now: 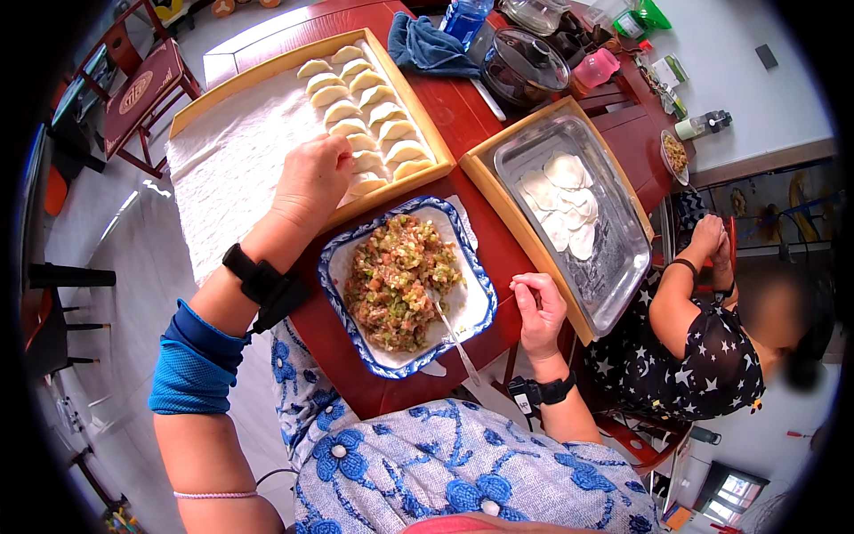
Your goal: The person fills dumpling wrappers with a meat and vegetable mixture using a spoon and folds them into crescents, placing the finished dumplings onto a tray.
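My left hand (313, 182) is over the wooden tray (438, 133), its fingers curled closed beside two rows of pale half-moon dumplings (385, 113). Whatever it may hold is hidden behind the fingers. A blue-rimmed square bowl (488, 307) of chopped meat and vegetable filling (396, 276) stands between my hands, and a metal spoon (458, 343) leans out over its near right side. My right hand (540, 316) hovers to the right of the bowl, thumb and fingers drawn together with nothing visible in them. Beyond it, round white dough wrappers (562, 200) overlap in a metal tray (614, 258).
A white floured cloth (231, 151) lines the wooden tray. At the back of the red table (449, 98) are a blue towel (427, 46), a glass-lidded pot (525, 67) and a pink cup (596, 68). Another person (685, 338) sits at the right, hands together.
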Action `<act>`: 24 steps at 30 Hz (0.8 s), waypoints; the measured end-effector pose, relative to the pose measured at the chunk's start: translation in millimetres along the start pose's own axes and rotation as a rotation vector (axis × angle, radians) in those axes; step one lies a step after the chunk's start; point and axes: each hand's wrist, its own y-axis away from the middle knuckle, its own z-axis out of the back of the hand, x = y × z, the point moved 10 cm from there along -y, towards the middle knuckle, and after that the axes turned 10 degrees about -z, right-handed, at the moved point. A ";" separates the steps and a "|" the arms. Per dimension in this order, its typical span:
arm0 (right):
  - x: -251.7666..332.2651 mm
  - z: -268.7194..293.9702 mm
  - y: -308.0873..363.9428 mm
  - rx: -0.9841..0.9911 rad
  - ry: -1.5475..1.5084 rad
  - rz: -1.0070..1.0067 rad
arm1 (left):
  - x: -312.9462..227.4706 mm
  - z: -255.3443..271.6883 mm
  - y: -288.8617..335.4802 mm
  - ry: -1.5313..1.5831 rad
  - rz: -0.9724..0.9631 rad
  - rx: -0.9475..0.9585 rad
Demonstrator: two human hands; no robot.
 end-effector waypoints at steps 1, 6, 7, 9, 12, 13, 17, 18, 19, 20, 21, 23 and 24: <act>-0.1 -0.1 0.2 -0.001 -0.001 -0.006 | -2.1 2.0 0.5 0.004 -0.006 -0.011; 2.3 0.6 1.2 -0.005 0.019 0.003 | -25.3 16.6 10.6 0.059 0.013 0.032; 3.9 0.4 0.9 -0.004 0.017 0.001 | -27.4 14.2 13.1 0.051 0.017 0.074; 4.4 0.6 1.5 0.000 0.009 0.001 | -22.9 5.5 15.5 0.016 0.053 0.115; 1.2 0.6 3.2 0.003 -0.001 0.010 | -23.6 2.4 17.3 -0.004 0.093 0.136; 2.3 0.4 3.1 0.002 -0.005 0.026 | -25.7 2.3 17.8 -0.006 0.103 0.140; 6.5 -1.2 1.4 0.009 -0.020 0.047 | -17.4 12.0 25.2 -0.003 0.136 0.085; 7.2 -1.1 0.3 0.014 -0.022 0.031 | -16.5 18.1 25.0 0.031 0.150 0.048; 7.2 1.0 -0.2 0.019 -0.024 0.014 | -16.2 25.0 24.9 0.066 0.164 0.013; -0.1 0.9 -0.3 0.089 -0.097 -0.042 | -18.6 32.5 28.7 0.132 0.167 -0.009; 5.0 5.0 -1.1 0.106 -0.176 -0.117 | -18.9 39.6 31.7 0.182 0.155 -0.047; 32.2 16.5 -2.6 0.142 -0.323 -0.278 | -21.0 71.7 53.6 0.164 0.135 -0.040; 45.7 27.6 -8.8 0.162 -0.273 -0.232 | -14.7 82.9 69.2 0.238 0.125 -0.089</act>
